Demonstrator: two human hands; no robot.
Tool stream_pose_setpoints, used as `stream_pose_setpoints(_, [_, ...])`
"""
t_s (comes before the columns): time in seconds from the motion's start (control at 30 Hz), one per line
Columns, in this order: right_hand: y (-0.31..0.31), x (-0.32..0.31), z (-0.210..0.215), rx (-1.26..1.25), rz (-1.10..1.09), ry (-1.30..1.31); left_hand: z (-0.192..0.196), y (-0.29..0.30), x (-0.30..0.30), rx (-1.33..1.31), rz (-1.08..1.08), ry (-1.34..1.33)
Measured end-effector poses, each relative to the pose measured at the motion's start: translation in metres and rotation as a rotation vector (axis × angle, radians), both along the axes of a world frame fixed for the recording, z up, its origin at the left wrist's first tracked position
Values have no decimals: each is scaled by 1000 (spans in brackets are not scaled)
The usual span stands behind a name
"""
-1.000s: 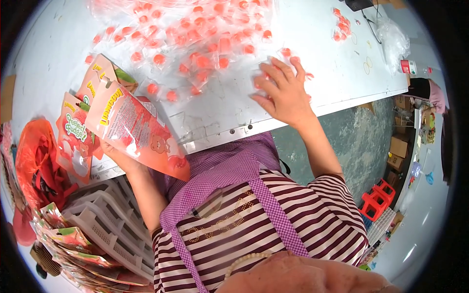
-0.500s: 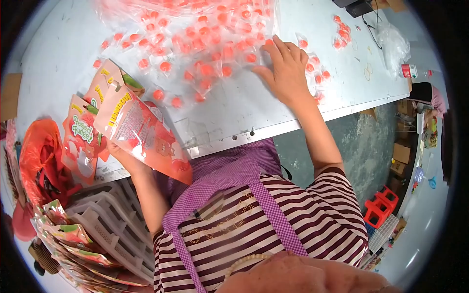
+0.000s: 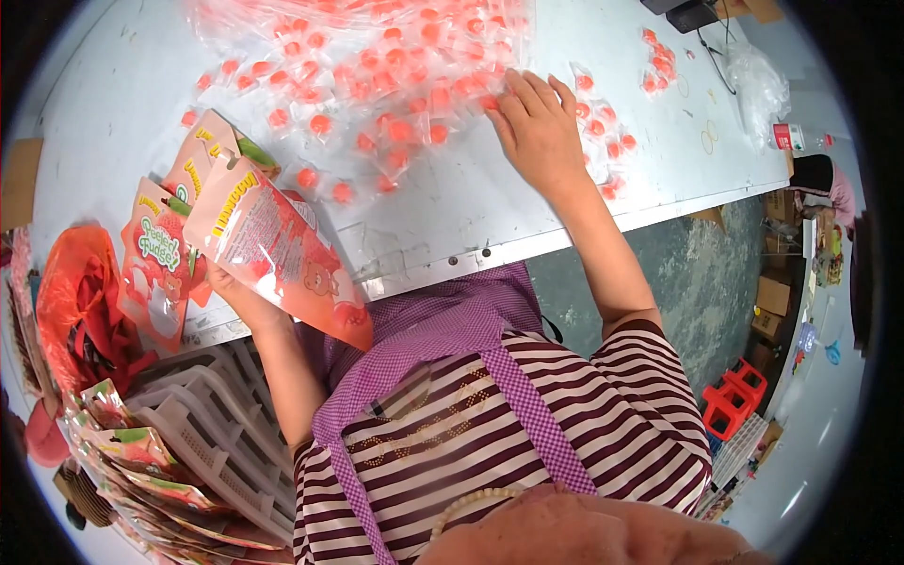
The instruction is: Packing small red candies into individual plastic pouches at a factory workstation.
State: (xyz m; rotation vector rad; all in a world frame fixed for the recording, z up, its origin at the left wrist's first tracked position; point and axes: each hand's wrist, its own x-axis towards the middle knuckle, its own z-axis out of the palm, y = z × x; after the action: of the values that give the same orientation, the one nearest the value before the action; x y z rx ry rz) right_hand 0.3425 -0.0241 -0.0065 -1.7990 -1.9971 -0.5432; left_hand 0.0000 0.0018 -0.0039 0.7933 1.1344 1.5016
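Observation:
My left hand (image 3: pixel 247 299) grips a pink candy pouch (image 3: pixel 278 240), held tilted over the table's near edge; most of its fingers are hidden behind the pouch. More pink pouches (image 3: pixel 160 259) lie beside and behind it. My right hand (image 3: pixel 543 141) reaches over the table, palm down, fingers a little apart. Its thumb and fingertips touch the right edge of a loose spread of red candies (image 3: pixel 399 132) in clear wrappers. A smaller group of wrapped candies (image 3: pixel 613 150) lies just right of that hand.
A large clear bag of red candies (image 3: pixel 358 14) sits at the table's far side. Further right are another small candy cluster (image 3: pixel 650 85), rubber bands (image 3: pixel 708 141) and a crumpled clear bag (image 3: pixel 761 85). At lower left stand white plastic crates (image 3: pixel 202 433), stacked pouches (image 3: pixel 141 461) and a red bag (image 3: pixel 71 282).
My right hand has shifted slightly left, bringing its fingers closer together at the candy spread. The pouch in my left hand has barely moved.

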Motion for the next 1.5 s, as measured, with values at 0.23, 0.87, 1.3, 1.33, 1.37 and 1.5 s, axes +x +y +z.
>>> stream_pose_setpoints(0.23, [-5,-3,11,-114,25,37,-2,-1,-2,31,-30,55])
stream_pose_setpoints(0.87, [18,9,7,-140,107,217,-1,-3,-3,50,-58,107])
stream_pose_setpoints(1.3, [-27,4,15,-254,45,337,-4,-2,-6,43,-27,112])
stream_pose_setpoints(1.33, [-29,5,14,-265,50,389,-4,-2,-6,33,-22,93])
stream_pose_setpoints(1.37, [-31,5,14,-262,52,388,-5,-1,-5,24,-17,75])
stream_pose_setpoints(1.5, [-32,10,14,-270,87,458,-5,-2,-6,25,-24,83])
